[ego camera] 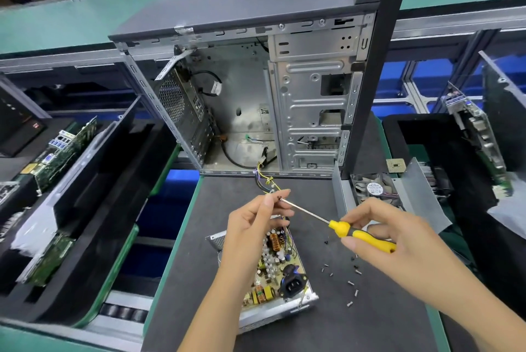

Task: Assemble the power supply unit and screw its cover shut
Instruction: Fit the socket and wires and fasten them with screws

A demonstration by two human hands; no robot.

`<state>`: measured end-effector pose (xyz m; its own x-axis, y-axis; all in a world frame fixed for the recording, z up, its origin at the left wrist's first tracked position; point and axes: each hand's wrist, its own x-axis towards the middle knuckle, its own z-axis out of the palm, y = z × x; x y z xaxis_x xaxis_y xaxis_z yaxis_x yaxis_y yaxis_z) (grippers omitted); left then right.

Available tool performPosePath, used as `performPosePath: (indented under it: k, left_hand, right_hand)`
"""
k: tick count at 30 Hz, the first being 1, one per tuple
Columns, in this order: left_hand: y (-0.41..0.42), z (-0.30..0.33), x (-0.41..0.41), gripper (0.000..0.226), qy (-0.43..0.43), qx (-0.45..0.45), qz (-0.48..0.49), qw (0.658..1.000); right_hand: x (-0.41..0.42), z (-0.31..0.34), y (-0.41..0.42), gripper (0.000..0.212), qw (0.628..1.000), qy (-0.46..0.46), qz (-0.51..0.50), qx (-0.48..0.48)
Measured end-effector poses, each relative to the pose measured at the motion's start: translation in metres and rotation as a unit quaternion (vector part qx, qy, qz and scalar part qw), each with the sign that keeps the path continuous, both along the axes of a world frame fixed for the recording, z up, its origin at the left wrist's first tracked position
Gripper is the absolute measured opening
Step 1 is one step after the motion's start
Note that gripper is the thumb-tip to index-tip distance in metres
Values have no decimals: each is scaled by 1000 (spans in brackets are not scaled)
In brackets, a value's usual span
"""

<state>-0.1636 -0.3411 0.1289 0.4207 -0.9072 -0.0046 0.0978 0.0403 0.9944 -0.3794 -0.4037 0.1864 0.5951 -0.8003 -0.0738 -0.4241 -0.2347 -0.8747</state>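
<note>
The open power supply unit (284, 280) lies on the dark mat with its circuit board and black mains socket showing, partly hidden by my left forearm. My right hand (381, 226) grips a yellow-handled screwdriver (358, 235), whose shaft points up and left. My left hand (256, 218) pinches a small dark screw (279, 198) at the screwdriver's tip, above the unit. The grey metal cover with its fan (375, 189) stands to the right. Several loose screws (353, 283) lie scattered on the mat to the right of the unit.
An open grey computer case (310, 101) stands behind the mat, with a bundle of wires hanging out of its front. Black trays with circuit boards (57, 158) flank the left side. More boards and a small CPU chip (396, 165) sit to the right.
</note>
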Motion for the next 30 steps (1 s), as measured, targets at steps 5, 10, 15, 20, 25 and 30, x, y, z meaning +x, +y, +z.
performPosePath:
  k: [5,10,15,20,25,30]
  left_hand:
    - [-10,-5,10,33,-8,8,5,1000]
    - [-53,-13,54,49,-241,316,31,917]
    - [-77,-15,45,42,-255,372,-162,878]
    - [-66,-13,39,29,-190,253,-170,933]
    - [-54,-6,29,10,-196,195,-272,922]
    - [-48,-11,24,19,-244,142,-281,917]
  right_hand:
    - [-5,-2,-1,20,1000,-15,-25,9]
    - [-12,0,-3,19,999,-19,-40,19]
    - [-22,2,-3,19,999,4,-45,7]
    - [-32,2,-3,20,998,13,-56,7]
    - [-36,1,0,21,998,4,-68,16]
    - [-34,2,3,20,998,7,-66,16]
